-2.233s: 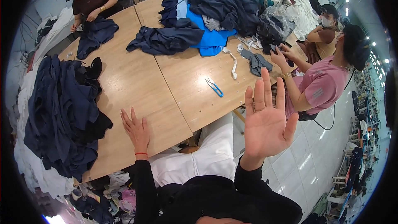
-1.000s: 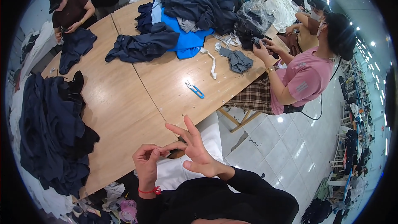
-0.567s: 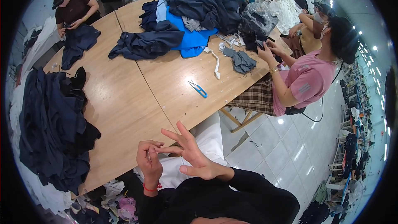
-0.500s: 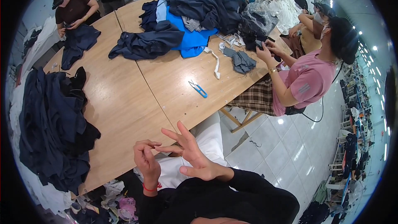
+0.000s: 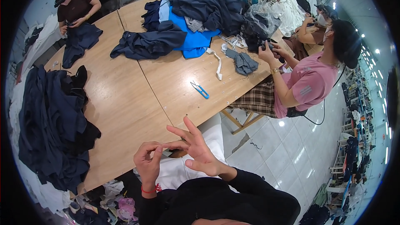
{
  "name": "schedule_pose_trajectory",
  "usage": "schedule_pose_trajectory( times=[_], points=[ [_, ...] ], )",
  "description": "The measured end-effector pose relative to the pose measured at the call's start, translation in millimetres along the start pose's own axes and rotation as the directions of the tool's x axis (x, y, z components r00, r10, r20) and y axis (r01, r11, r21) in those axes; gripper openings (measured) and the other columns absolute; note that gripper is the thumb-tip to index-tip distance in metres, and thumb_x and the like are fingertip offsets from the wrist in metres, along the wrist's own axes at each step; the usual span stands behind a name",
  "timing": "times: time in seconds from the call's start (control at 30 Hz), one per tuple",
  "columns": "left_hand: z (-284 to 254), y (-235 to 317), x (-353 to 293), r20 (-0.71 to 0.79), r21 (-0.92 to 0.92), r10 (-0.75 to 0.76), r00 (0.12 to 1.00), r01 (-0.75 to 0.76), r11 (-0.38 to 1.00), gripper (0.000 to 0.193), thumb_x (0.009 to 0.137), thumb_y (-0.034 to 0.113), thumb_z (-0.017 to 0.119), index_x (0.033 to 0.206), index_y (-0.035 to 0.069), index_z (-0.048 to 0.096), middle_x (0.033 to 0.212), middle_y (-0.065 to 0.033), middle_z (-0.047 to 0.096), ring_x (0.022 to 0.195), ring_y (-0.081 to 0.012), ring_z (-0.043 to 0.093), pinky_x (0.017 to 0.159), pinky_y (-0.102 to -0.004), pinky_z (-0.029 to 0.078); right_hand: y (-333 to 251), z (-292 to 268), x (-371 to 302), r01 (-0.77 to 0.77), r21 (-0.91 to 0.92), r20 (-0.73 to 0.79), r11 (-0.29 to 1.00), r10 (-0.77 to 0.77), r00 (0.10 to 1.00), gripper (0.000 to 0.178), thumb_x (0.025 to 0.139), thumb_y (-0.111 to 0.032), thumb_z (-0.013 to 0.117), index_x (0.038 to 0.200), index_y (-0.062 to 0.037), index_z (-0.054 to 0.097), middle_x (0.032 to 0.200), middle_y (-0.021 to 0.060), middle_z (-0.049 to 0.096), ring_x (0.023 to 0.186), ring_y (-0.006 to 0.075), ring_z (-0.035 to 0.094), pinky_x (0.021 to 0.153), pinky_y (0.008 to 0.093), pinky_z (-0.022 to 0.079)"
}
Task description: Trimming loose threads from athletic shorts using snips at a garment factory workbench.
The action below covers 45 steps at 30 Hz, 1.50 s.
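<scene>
"Blue snips [image 5: 202,92]: where are they in the head view?"

"On the wooden table [image 5: 121,100], right of the seam, blades pointing up and to the left, apart from both hands."

"And the hands?"

"The right hand [image 5: 203,156] grasps nothing, its fingers spread over the near table edge and the white trousers [image 5: 215,134]. The left hand [image 5: 148,159], a red band [image 5: 148,191] at its wrist, has thumb and fingertips drawn together at the tip of one right finger. That spot is too small to read; I can't tell whether they pinch it or only touch."

"What lies around?"

"A pile of navy garments [image 5: 50,129] at the left. Farther back, a loose navy garment [image 5: 148,41] lies against bright blue cloth [image 5: 196,46], with a big dark heap [image 5: 204,4] behind. A white strip [image 5: 218,64] and a folded grey piece [image 5: 246,63] sit beyond the snips."

"Anyone near?"

"A co-worker in pink [image 5: 306,81] sits at the right, and another in dark brown [image 5: 79,6] is at the far left, hands at a navy cloth [image 5: 81,41]."
</scene>
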<state>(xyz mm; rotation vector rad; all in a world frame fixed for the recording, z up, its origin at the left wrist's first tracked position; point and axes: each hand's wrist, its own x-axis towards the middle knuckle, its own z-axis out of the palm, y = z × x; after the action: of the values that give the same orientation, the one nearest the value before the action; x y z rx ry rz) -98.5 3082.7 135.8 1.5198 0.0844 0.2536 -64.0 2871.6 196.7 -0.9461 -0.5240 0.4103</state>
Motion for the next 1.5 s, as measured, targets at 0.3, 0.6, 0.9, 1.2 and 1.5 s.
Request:
schedule_pose_trajectory(
  times=[0.3, 0.6, 0.9, 1.2, 1.5],
  points=[
    [2.9, 1.6, 1.2, 0.049, -0.019, 0.004, 0.999, -0.003, 1.0, 0.012, 0.092, -0.008, 0.078, 0.102, -0.003, 0.075, 0.105, -0.0139, 0.074, 0.1, -0.021, 0.072, 0.091, -0.0318, 0.057, -0.1, -0.6, -1.0, -0.006, -0.042, 0.002, 0.999, 0.006, 1.0, 0.107, 0.1, -0.004, 0.062, 0.172, -0.0192, -0.015, 0.176, 0.0227, 0.017, 0.15, 0.0341, 0.048, 0.122, 0.048, 0.036],
    [-1.8, -1.2, -0.7, 0.09, -0.031, 0.019, 0.996, -0.016, 0.999, 0.012, 0.09, -0.006, 0.08, 0.099, -0.002, 0.074, 0.102, -0.0135, 0.076, 0.097, -0.02, 0.072, 0.09, -0.0316, 0.056, 1.4, -0.5, -0.6, -0.053, -0.05, -0.058, 0.997, 0.05, 0.997, 0.107, 0.099, -0.013, 0.065, 0.172, -0.0196, -0.014, 0.174, 0.0245, 0.023, 0.147, 0.0377, 0.051, 0.125, 0.053, 0.032],
    [-7.7, -1.8, -4.1, 0.15, -0.048, -0.113, 0.982, 0.121, 0.991, 0.012, 0.105, 0.004, 0.067, 0.098, -0.005, 0.071, 0.101, -0.0133, 0.078, 0.096, -0.0183, 0.073, 0.089, -0.0321, 0.056, 4.8, -7.2, -0.8, -0.01, -0.107, -0.021, 0.994, 0.007, 1.0, 0.105, 0.101, -0.006, 0.063, 0.172, -0.0176, -0.014, 0.175, 0.0214, 0.024, 0.144, 0.0299, 0.054, 0.11, 0.0398, 0.046],
    [1.8, 4.8, -2.2, 0.113, 0.079, -0.028, 0.993, 0.019, 0.997, 0.003, 0.097, -0.003, 0.075, 0.097, -0.004, 0.072, 0.096, -0.0106, 0.077, 0.09, -0.0156, 0.071, 0.085, -0.0287, 0.054, 1.2, -3.8, -3.2, -0.027, -0.082, -0.03, 0.996, 0.024, 0.999, 0.103, 0.102, -0.006, 0.062, 0.173, -0.0159, -0.012, 0.173, 0.0218, 0.025, 0.143, 0.0291, 0.055, 0.116, 0.0428, 0.042],
    [6.2, -0.9, -0.9, 0.072, 0.042, -0.063, 0.995, 0.06, 0.997, 0.007, 0.093, -0.003, 0.08, 0.095, -0.003, 0.073, 0.093, -0.0105, 0.076, 0.089, -0.0159, 0.07, 0.083, -0.0295, 0.054, 4.0, -5.5, 0.0, -0.009, -0.143, -0.003, 0.99, 0.009, 1.0, 0.103, 0.102, -0.006, 0.062, 0.173, -0.0153, -0.012, 0.173, 0.0229, 0.027, 0.142, 0.029, 0.056, 0.112, 0.0398, 0.046]
  ],
)
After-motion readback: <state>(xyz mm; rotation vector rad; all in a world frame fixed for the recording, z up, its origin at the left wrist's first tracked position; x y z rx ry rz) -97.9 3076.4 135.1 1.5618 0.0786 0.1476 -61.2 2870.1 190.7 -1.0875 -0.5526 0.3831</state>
